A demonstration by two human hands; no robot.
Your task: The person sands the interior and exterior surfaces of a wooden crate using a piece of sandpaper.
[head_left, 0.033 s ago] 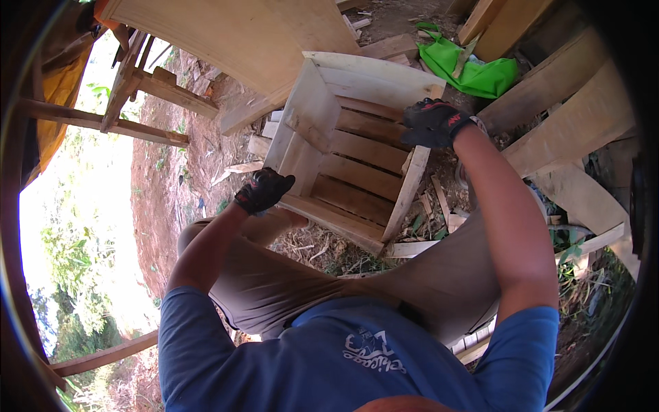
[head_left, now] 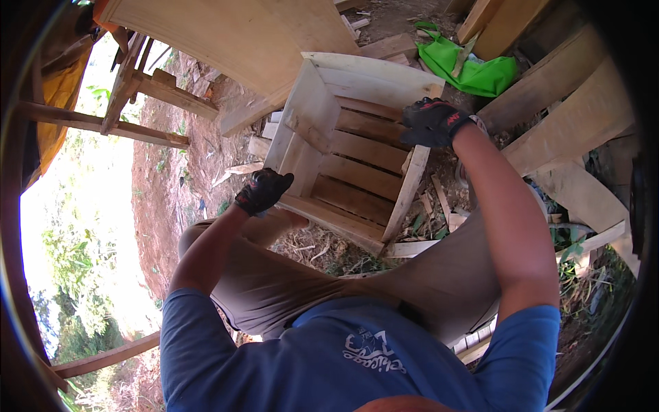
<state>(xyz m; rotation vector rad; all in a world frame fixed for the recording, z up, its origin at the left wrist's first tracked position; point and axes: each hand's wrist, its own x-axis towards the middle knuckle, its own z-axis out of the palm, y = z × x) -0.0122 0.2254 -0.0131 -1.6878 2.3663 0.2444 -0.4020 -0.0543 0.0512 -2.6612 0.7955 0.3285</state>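
Observation:
A pale wooden crate (head_left: 365,173) with a slatted bottom rests on the ground in front of my legs, its inside facing up toward me. In a black glove, my left hand (head_left: 263,190) is closed at the crate's near left corner, gripping the edge there. My right hand (head_left: 434,123), gloved the same way, is closed over the right wall close to the far right corner. Its fingertips are partly hidden from me. No tool shows in either hand.
A large plywood panel (head_left: 226,38) stands beyond the crate to the left. Behind it on the right lies a bright green bag (head_left: 473,69). Long boards (head_left: 570,130) lean along the right side. A wooden frame (head_left: 171,95) stands at left over bare soil, with wood scraps around the crate.

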